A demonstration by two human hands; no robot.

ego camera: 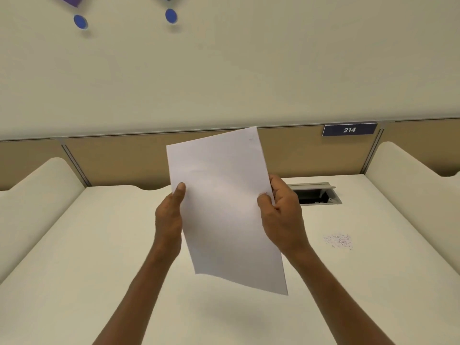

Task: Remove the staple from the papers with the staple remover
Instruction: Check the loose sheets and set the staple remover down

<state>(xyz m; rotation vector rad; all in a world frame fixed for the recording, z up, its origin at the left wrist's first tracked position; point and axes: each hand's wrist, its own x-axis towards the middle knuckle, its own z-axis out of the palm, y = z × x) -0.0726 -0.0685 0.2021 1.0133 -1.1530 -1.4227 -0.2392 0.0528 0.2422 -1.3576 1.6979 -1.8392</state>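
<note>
White desk below | papers up in air, left hand and right hand pinching sides | no remover seen | loose hold, could slip or bend

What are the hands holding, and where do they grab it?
The papers: the left hand pinches the left edge, the right hand the right edge.

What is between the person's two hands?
In the head view, the papers span the gap: the left hand holds their left edge, the right hand their right edge.
</note>
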